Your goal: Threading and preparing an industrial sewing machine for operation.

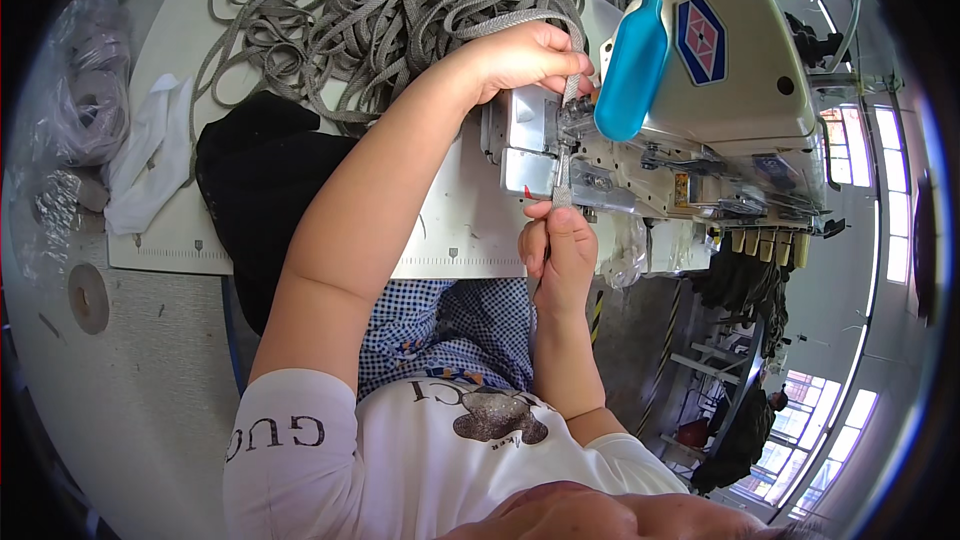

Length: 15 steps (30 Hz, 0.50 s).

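While the grey woven strap [563, 165] runs taut through the front of the cream sewing machine [740, 90], both hands pinch it, one at each end of the short visible stretch. In the head view, the left hand [525, 58] sits above the machine's metal head, fingers curled and pressed onto the strap where it comes off the big loose heap of grey strap [380, 10] on the white table [180, 230]. From there the strap drops straight down past the needle area. Just below the machine's edge, the right hand [560, 250] grips the strap's lower end between thumb and forefinger, the other fingers folded in. A blue bottle [632, 65] stands on the machine just beside the left hand. Black cloth [255, 155] lies on the table under the left forearm.
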Each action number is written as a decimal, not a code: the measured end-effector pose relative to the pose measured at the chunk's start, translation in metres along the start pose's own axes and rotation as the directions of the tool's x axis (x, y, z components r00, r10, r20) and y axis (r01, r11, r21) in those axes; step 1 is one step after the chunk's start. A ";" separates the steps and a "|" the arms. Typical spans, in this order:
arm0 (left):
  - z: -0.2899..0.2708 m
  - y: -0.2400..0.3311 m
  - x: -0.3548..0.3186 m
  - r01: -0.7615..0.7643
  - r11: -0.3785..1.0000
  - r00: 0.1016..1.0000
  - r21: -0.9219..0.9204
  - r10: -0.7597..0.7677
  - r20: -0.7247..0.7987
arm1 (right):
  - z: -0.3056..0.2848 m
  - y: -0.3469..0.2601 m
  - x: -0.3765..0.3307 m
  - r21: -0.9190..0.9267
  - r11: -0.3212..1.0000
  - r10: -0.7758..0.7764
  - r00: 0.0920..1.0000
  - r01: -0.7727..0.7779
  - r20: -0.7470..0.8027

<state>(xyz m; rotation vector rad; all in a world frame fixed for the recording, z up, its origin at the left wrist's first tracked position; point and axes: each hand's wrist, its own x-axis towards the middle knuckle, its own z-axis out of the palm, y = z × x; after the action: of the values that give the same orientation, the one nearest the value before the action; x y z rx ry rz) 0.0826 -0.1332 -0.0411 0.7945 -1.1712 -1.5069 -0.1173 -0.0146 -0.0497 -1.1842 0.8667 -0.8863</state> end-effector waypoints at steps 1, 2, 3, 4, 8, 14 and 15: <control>0.000 0.000 -0.001 0.003 1.000 1.000 -0.003 -0.003 -0.008 | 0.000 0.000 0.000 0.000 1.000 0.001 1.000 -0.001 0.000; 0.001 0.001 -0.001 0.005 1.000 1.000 -0.006 -0.005 -0.016 | 0.000 0.000 0.000 0.001 1.000 0.002 1.000 -0.002 0.001; 0.001 0.002 -0.002 0.006 1.000 1.000 -0.006 -0.006 -0.016 | 0.000 0.000 0.000 0.003 1.000 0.003 1.000 -0.003 0.002; 0.002 0.002 -0.002 0.004 1.000 1.000 -0.001 -0.004 -0.023 | 0.000 0.001 0.000 0.004 1.000 0.004 1.000 -0.004 0.002; 0.002 0.002 -0.002 -0.001 1.000 0.999 0.008 0.001 -0.039 | 0.001 0.000 0.000 0.013 1.000 0.002 1.000 -0.002 -0.002; 0.001 -0.001 0.000 -0.005 1.000 0.999 -0.023 0.004 -0.038 | 0.001 0.001 0.000 0.003 1.000 -0.001 1.000 0.001 -0.002; 0.001 -0.002 0.000 -0.004 1.000 0.999 -0.023 0.003 -0.038 | 0.001 0.001 0.000 0.002 1.000 -0.002 1.000 0.002 -0.002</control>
<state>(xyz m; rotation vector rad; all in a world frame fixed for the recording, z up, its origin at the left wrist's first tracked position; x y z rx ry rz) 0.0811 -0.1334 -0.0422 0.8010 -1.1247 -1.4938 -0.1164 -0.0143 -0.0504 -1.1824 0.8663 -0.8896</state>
